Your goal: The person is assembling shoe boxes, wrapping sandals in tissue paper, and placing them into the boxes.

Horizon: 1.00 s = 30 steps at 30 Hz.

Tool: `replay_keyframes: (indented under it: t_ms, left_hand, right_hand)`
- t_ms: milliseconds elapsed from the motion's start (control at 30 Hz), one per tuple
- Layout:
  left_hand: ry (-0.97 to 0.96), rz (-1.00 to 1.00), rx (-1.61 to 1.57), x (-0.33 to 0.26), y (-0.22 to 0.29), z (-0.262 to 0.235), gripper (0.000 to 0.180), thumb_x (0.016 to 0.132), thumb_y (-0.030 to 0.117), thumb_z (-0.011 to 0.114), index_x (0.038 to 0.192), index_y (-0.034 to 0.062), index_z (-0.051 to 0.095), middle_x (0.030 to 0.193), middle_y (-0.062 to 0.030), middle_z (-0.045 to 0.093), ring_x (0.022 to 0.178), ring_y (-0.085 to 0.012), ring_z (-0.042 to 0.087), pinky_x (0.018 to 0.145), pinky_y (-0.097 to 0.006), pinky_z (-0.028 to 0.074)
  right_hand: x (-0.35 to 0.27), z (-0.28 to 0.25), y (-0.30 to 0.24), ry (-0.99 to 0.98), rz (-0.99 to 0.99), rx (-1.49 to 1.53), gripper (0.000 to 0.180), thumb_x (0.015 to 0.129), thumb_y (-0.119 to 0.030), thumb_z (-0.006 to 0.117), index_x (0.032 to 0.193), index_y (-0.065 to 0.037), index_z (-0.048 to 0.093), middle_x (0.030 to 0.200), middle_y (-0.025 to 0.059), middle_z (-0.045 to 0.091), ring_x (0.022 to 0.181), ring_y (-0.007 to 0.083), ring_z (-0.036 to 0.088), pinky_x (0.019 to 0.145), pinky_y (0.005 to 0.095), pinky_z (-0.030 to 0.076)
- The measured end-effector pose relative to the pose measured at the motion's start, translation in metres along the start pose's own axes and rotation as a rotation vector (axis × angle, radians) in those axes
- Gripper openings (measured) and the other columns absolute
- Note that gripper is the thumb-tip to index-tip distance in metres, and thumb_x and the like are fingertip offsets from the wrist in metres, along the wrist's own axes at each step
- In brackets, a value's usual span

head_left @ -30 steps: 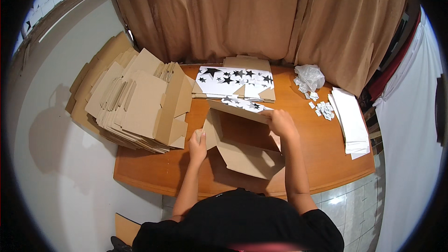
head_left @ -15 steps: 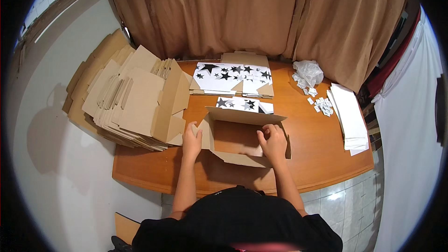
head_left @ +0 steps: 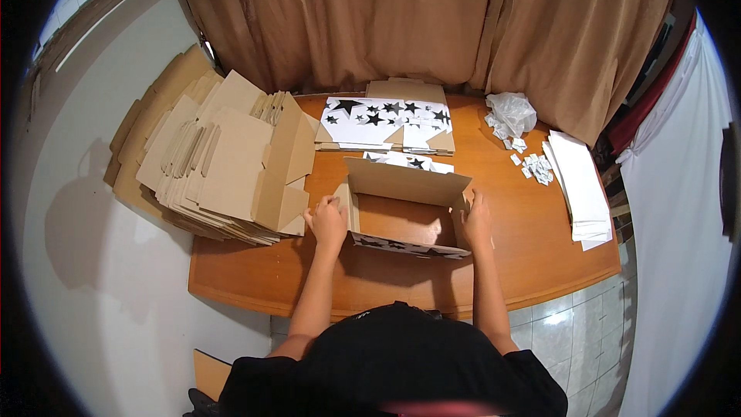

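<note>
An open cardboard box with a white, black-starred outside stands upright on the wooden table in front of me. My left hand presses against its left side flap. My right hand holds the box's right side wall. The back flap stands up and the brown inside of the box shows nothing in it.
A big heap of flattened brown cardboard boxes overhangs the table's left end. Flat star-printed box blanks lie behind the box. At the right are a crumpled plastic bag, small white scraps and a stack of white sheets. Brown curtains hang behind.
The flat blank has been folded up into a box. My hands moved from its top edge down to its two sides, and the box now stands squarer and nearer to me.
</note>
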<state>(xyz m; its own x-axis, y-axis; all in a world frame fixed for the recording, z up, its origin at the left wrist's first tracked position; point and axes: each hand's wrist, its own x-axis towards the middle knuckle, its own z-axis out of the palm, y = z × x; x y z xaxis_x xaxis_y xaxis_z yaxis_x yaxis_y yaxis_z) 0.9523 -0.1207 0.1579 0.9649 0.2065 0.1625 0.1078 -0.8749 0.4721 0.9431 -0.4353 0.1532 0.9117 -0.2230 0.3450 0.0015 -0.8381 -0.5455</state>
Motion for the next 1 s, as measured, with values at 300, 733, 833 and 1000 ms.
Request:
replay_keyframes:
  t_ms: [300, 733, 833, 1000]
  left_hand:
    - [-0.372, -0.04, 0.078, -0.001, 0.015, -0.016, 0.091, 0.053, 0.041, 0.08, 0.128, 0.005, 0.043, 0.138, -0.0102, 0.035, 0.129, -0.0288, 0.029, 0.103, -0.06, 0.013]
    - [-0.346, 0.032, -0.207, -0.013, -0.008, -0.004, 0.1, 0.053, 0.034, 0.081, 0.136, 0.0084, 0.03, 0.145, -0.0077, 0.024, 0.136, -0.0289, 0.013, 0.104, -0.06, 0.008]
    - [-0.364, 0.174, -0.199, -0.012, -0.004, 0.0, 0.1, 0.055, 0.044, 0.078, 0.136, 0.0086, 0.032, 0.146, -0.0083, 0.022, 0.136, -0.0286, 0.011, 0.104, -0.06, 0.002]
    - [-0.435, 0.292, -0.15, -0.012, 0.005, 0.001, 0.103, 0.058, 0.065, 0.065, 0.136, 0.0062, 0.033, 0.147, -0.0095, 0.018, 0.137, -0.0288, 0.007, 0.101, -0.061, -0.008]
  right_hand:
    - [0.015, -0.003, 0.002, -0.133, 0.09, -0.123, 0.064, 0.067, 0.005, 0.06, 0.124, -0.014, 0.038, 0.101, 0.0185, 0.059, 0.089, 0.0368, 0.058, 0.076, 0.0446, 0.046]
    - [-0.005, -0.01, 0.021, -0.2, -0.006, 0.103, 0.049, 0.064, 0.002, 0.068, 0.111, -0.005, 0.055, 0.112, 0.02, 0.055, 0.098, 0.0334, 0.058, 0.081, 0.0386, 0.048]
    - [-0.015, -0.014, 0.015, -0.274, -0.042, 0.008, 0.061, 0.064, -0.004, 0.07, 0.122, -0.007, 0.05, 0.126, 0.0231, 0.043, 0.113, 0.0382, 0.046, 0.092, 0.0413, 0.041]
    - [-0.021, -0.005, 0.032, -0.261, -0.044, 0.061, 0.063, 0.067, -0.019, 0.071, 0.125, -0.01, 0.047, 0.133, 0.027, 0.032, 0.118, 0.0443, 0.036, 0.098, 0.046, 0.033]
